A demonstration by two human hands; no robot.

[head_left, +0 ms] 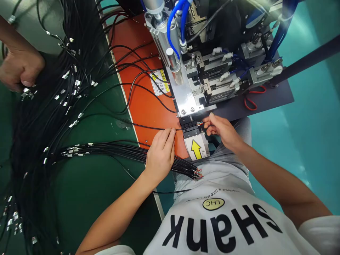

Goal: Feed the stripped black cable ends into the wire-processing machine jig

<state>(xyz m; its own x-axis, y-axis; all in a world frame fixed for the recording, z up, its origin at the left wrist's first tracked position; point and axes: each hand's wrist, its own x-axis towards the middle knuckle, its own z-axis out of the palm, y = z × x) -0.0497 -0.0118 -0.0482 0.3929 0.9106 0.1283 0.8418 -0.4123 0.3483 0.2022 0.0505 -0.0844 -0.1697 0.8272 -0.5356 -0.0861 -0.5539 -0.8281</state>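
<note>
Hard to make out at centre frame: the stripped end of a thin black wire (148, 126), lost in the glare at the mouth of the machine (191, 95). Hidden too, the middle of the cable bundle (119, 150), covered by the left hand (159, 156). Cut off at the left edge, a co-worker's hand (20, 67), fingers curled shut around something unseen (perhaps wire ends; cannot tell).

Two own hands, one other hand, one machine, one yellow arrow label (196, 148) just below the slot. Wires far too many to count: a tidy bundle at lower centre, a loose heap (53, 88) filling the left of the frame, metal ferrules glinting throughout.

Single wire: black, slim, running from centre left across the orange mat (138, 53) to the slot. Left fingers lying flat and together, pressing it down beside the slot. Right hand (220, 129) just right of the slot, thumb and forefinger pinched on the wire tip.
</note>
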